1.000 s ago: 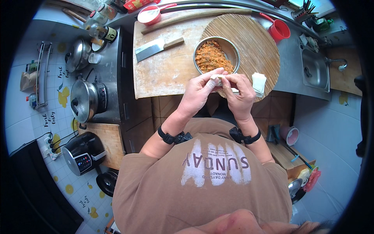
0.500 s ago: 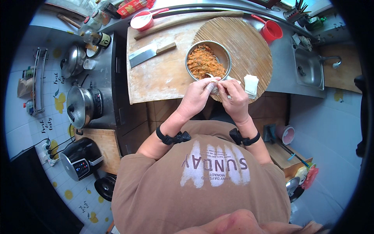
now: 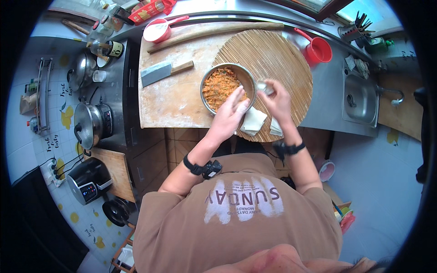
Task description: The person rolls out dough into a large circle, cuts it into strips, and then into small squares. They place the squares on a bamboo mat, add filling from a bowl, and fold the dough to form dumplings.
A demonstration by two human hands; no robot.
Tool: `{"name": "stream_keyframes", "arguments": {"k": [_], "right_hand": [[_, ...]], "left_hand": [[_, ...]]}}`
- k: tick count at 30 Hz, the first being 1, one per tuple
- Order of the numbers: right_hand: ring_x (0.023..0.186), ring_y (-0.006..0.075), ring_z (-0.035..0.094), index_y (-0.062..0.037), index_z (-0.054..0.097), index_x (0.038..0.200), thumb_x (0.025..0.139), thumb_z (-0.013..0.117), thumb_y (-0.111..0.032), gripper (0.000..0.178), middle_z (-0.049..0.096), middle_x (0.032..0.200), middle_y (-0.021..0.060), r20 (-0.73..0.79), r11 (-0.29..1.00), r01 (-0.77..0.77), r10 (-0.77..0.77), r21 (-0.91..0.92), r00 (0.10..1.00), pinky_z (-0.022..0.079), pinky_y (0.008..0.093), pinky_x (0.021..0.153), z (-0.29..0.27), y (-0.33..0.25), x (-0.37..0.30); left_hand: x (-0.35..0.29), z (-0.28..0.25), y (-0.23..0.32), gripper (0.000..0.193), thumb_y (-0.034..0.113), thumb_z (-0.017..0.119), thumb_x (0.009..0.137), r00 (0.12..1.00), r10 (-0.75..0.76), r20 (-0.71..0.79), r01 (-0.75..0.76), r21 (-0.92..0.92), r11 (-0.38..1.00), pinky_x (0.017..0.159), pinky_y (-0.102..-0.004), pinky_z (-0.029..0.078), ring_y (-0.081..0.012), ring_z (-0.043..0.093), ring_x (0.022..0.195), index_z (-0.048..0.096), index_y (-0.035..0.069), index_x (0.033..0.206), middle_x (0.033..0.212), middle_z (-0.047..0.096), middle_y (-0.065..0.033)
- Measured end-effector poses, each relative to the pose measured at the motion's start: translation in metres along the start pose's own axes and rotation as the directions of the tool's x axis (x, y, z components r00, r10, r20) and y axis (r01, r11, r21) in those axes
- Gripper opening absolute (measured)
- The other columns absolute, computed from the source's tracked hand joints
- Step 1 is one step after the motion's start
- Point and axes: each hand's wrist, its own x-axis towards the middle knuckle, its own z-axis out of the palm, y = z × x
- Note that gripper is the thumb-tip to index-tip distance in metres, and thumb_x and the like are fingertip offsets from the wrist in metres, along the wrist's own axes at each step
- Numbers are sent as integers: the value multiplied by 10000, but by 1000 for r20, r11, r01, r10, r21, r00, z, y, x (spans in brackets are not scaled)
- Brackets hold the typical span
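A round metal bowl [image 3: 251, 79] holds a chopped orange filling [image 3: 221, 86] flecked with green. My left hand [image 3: 229, 114] lies over the bowl's near rim, its fingers stretched out and partly covering the filling. Right of the bowl, my right hand [image 3: 278, 102] pinches a small pale wonton [image 3: 264, 87] above the round slatted mat [image 3: 289, 68]. Square white dough wrappers [image 3: 254, 120] lie at the mat's near edge between my hands. More stacked wrappers [image 3: 276, 127] rest below my right wrist.
A cleaver [image 3: 159, 74] lies on the floured wooden board [image 3: 175, 109]. Behind it stretch a long rolling pin [image 3: 214, 32] and a red ladle of white powder [image 3: 157, 31]. Another red ladle [image 3: 317, 51] stands by the sink [image 3: 359, 102]. Pots [image 3: 88, 125] line the left counter.
My hands have parted. My right hand has moved up and right with the wonton, while the left has shifted onto the bowl's rim with fingers straightened. The view has shifted slightly.
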Motion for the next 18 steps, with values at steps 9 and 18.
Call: {"name": "stream_keyframes", "arguments": {"k": [9, 18], "right_hand": [[1168, 423, 716, -29, 759, 1287, 894, 928, -155, 446, 762, 1188, 194, -5, 844, 245, -281, -478, 960, 564, 528, 1072, 8, 135, 162], [1088, 394, 706, -16, 799, 1164, 946, 872, -116, 251, 743, 1084, 170, 362, 953, 203, -112, -225, 926, 584, 494, 983, 8, 81, -34]], "left_hand": [[-39, -46, -15, 306, 164, 584, 1228, 902, -78, -426, 33, -112, 993, 1148, -383, 607, -235, 793, 1244, 720, -32, 1419, 1359, 808, -172], [-59, -50, -43, 280, 156, 590, 1224, 860, -160, -485, 83, -177, 981, 1086, -374, 631, -217, 804, 1149, 735, -31, 1375, 1297, 823, -170]]}}
